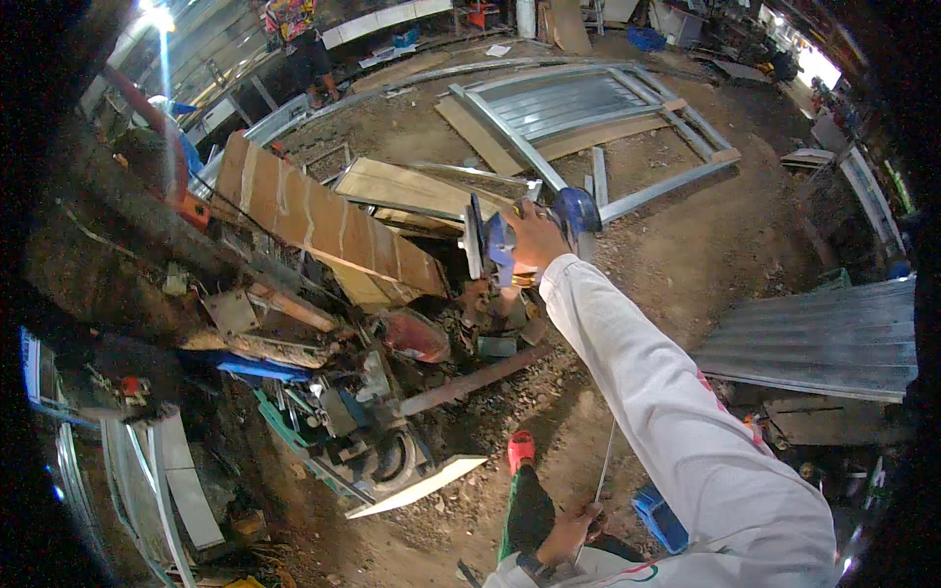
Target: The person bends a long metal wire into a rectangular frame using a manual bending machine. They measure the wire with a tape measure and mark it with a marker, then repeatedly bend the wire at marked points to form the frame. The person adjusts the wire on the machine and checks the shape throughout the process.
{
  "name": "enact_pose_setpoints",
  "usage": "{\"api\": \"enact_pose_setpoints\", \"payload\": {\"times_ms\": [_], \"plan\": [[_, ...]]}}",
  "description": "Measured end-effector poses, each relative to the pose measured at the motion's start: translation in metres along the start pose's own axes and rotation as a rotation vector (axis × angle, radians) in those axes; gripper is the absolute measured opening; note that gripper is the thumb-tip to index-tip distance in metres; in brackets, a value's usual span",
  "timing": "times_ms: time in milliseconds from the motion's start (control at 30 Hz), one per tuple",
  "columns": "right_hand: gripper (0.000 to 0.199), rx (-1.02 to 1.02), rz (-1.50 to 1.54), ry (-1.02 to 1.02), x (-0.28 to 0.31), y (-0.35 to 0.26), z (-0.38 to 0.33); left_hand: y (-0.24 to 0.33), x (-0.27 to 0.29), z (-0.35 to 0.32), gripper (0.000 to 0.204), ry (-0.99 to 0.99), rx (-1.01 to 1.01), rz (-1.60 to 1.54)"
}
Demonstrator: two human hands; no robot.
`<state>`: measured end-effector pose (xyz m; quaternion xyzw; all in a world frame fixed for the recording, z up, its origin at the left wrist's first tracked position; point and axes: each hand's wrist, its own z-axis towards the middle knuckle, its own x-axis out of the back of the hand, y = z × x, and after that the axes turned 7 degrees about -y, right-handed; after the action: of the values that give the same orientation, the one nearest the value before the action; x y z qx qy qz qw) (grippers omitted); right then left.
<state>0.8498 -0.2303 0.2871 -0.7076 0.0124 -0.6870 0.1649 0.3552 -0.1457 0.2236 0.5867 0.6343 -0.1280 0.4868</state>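
Note:
My right hand [537, 235], at the end of a stretched-out arm in a light sleeve, is closed round the grip of a blue cordless power tool [502, 245]. A flat grey plate is on the tool's left side, and its bulky blue end sticks out to the right of my fingers. Just what kind of tool it is, I cannot make out. Low in the view, close to my body, my left hand [570, 535] is curled round a thin rod [606, 465] that points up and away. Behind the tool lie wooden panels [323, 225] on a scrap heap.
A metal frame [549, 118] with corrugated sheet lies on the dirt floor ahead. Corrugated sheets [814, 338] stand to the right. Scrap, a tyre [397, 461] and a pale board [421, 487] are near my red shoe [521, 451]. Another person [304, 54] stands at the far left.

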Motion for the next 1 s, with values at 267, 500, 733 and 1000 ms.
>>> {"api": "enact_pose_setpoints", "payload": {"times_ms": [267, 500, 733, 1000], "plan": [[0.045, -0.037, 0.769, 0.11, 0.02, 0.08, -0.028, 0.103, -0.024, 0.013, 0.026, 0.151, 0.172, -0.082], [0.051, -0.675, 1.453, -0.298, 0.124, 0.038, -0.353, 0.142, -0.063, 0.039, 0.035, 0.222, -0.151, 0.029], [0.063, -0.621, 1.519, -0.08, 0.094, 0.026, -0.56, 0.09, -0.082, 0.06, 0.059, -0.055, 0.215, 1.174], [0.074, -0.694, 1.029, -0.042, 0.078, 0.018, -0.683, 0.041, -0.151, 0.053, 0.039, -0.319, 0.433, 1.088]]}}
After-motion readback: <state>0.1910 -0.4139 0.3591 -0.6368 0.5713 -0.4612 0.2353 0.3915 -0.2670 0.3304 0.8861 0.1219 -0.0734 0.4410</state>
